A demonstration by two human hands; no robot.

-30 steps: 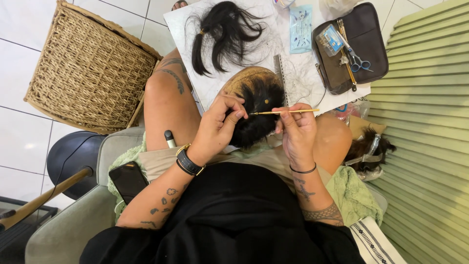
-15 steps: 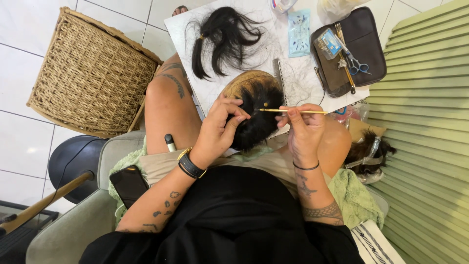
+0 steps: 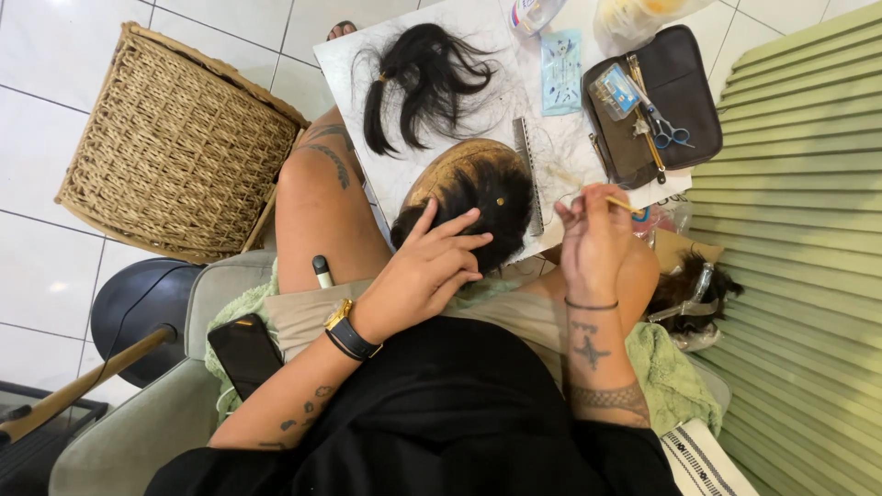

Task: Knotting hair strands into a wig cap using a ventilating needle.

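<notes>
Here the left hand lies flat, fingers spread, on the black hair of a wig cap that rests on the person's lap against the near edge of the white tabletop; its grip is loose and closes on nothing, only pressing the hair down. The cap's tan mesh shows at its far side, while its near half is buried under hair and the hand. The right hand is raised just to the right of the cap, its grip pinched around a thin gold needle tool; only a short stub of the tool pokes out past the fingers, and its tip cannot be made out. A black ponytail of loose hair lies farther off on the tabletop, and a steel comb lies beside the cap. A brown pouch holds scissors. Another hairpiece at the right is half hidden behind the knee.
</notes>
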